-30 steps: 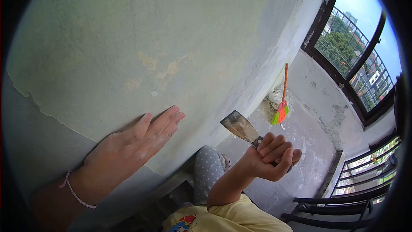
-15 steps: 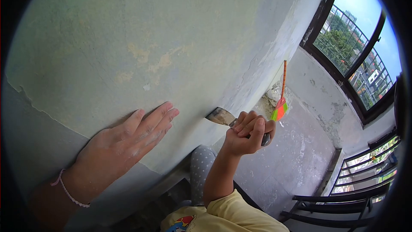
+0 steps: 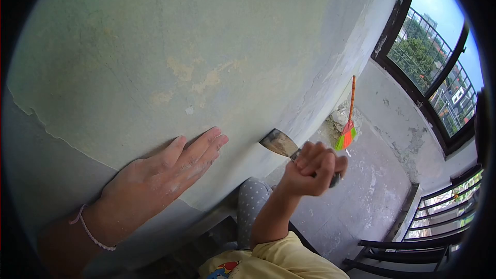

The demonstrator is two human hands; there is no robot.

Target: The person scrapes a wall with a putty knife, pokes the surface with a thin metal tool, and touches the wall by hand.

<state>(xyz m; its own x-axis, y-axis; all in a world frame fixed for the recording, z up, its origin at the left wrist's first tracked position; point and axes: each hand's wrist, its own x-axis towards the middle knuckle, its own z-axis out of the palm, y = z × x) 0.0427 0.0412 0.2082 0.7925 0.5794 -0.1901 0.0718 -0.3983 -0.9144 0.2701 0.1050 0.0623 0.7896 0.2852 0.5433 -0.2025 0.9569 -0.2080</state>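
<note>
Left: wall [image 3: 155, 31], matte grey-green, finely cracked, with tan worn patches and a ragged coating edge above a greyer band. Left grip [image 3: 155, 173] laid flat on it, fingers extended, dusted with pale powder; thin braided bracelet [image 3: 93, 235] at the wrist. Centre: scraper [image 3: 280, 143], flared flat metal blade, brown-smeared, its edge at the wall surface; dark handle enclosed by right grip [image 3: 314, 169], fingers curled shut. Below, dotted grey cloth over a leg [image 3: 252, 204]. Right: broom [image 3: 347, 135], orange stick, flared orange-green bristles; scuffed grey floor [image 3: 356, 201]. Versus first frame: blade, then held off the wall, now meets it; left grip unchanged against the wall.
</note>
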